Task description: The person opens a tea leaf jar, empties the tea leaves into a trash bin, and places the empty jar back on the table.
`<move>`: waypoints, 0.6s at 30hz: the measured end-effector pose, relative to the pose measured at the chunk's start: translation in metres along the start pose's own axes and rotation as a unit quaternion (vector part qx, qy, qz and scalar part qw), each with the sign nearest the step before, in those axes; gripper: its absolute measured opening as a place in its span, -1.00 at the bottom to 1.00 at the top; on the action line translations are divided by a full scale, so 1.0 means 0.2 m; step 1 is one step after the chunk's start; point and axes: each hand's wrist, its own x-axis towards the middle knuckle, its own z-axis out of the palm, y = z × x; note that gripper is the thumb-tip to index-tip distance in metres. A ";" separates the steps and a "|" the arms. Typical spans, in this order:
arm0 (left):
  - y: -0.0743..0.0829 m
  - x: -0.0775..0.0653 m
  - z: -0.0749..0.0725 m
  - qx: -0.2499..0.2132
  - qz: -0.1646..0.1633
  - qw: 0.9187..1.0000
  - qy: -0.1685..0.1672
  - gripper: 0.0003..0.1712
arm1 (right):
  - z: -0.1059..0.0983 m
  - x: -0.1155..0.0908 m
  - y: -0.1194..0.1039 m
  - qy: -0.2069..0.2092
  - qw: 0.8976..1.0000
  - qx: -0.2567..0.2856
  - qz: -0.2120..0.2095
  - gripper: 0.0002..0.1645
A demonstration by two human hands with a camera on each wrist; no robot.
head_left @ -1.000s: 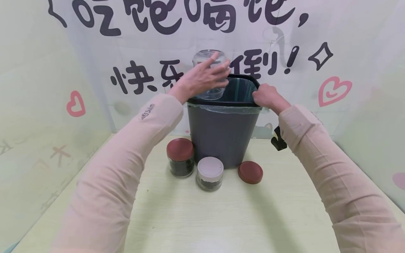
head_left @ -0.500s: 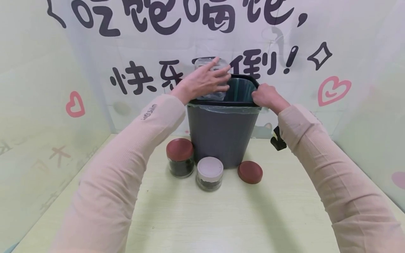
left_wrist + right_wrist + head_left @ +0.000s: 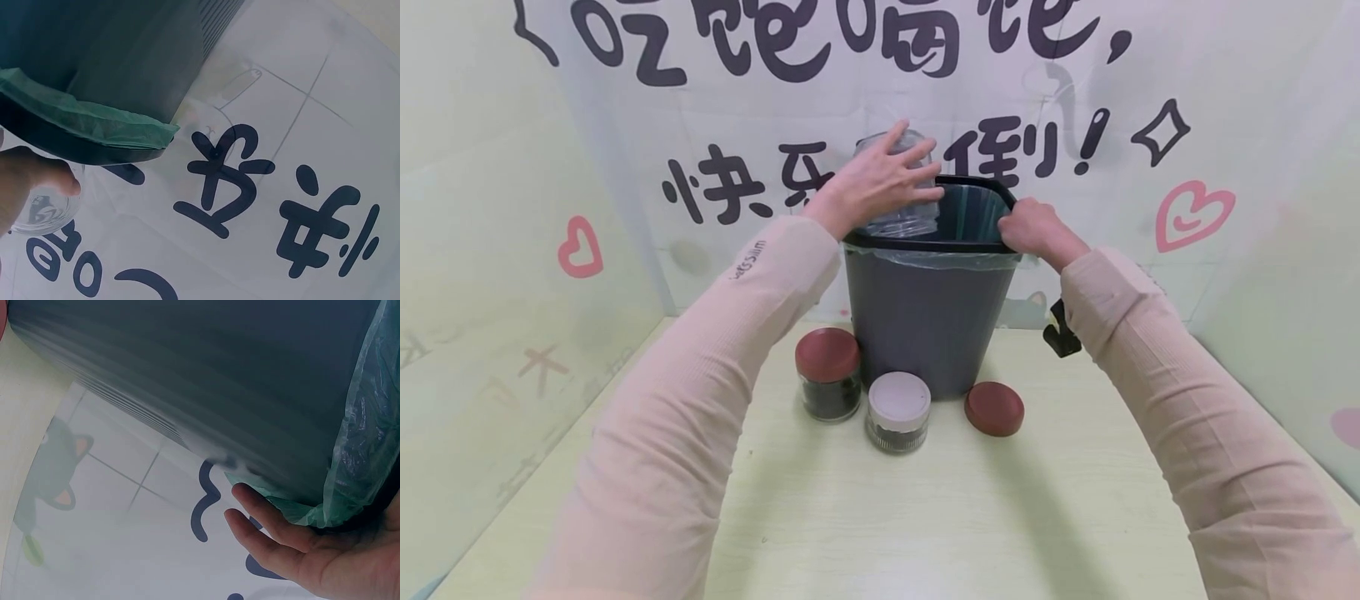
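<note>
My left hand (image 3: 883, 183) holds a clear jar (image 3: 904, 218) over the left part of the grey bin's mouth, fingers spread across its side. In the left wrist view, the thumb (image 3: 59, 178) lies against the clear jar (image 3: 47, 215), whose base faces up toward the wall writing. The bin (image 3: 925, 321) has a black rim and a thin greenish liner (image 3: 973, 208) folded over it. On the opposite side my right hand (image 3: 1037, 227) grips the rim; in the right wrist view, two fingers (image 3: 269, 519) show outside the bin beside the liner (image 3: 362, 437).
In front of the bin stand a red-lidded jar (image 3: 827, 375) with dark contents and a shorter white-lidded jar (image 3: 898, 412). A loose red lid (image 3: 994, 408) lies to their right. A black object (image 3: 1062, 333) is partly behind the right sleeve. A printed cloth (image 3: 760, 108) hangs behind.
The clear jar dipped toward the bin, then rose slightly and tilted, with my left hand shifting slightly along with it. My right hand and the bin have stayed put.
</note>
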 end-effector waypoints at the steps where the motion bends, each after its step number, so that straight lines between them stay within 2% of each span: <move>1: 0.00 0.00 0.00 0.009 0.006 1.000 -0.003 -0.18 | 0.00 0.00 0.00 -0.001 1.000 0.000 0.000 -0.63; 5: 0.01 0.01 0.00 0.059 0.036 0.998 -0.005 -0.17 | 0.00 0.00 0.00 -0.002 1.000 0.006 0.006 -0.63; 9: 0.03 0.01 0.01 0.118 0.060 0.991 0.015 -0.15 | 0.00 0.00 0.00 0.002 1.000 0.003 0.005 -0.63; 14: 0.05 0.00 0.03 0.187 0.064 0.979 0.050 -0.20 | 0.00 0.00 0.00 0.006 1.000 -0.004 -0.001 -0.63; 18: 0.04 0.00 0.03 0.227 0.071 0.970 0.042 -0.04 | 0.00 0.00 0.00 0.004 1.000 0.002 0.004 -0.63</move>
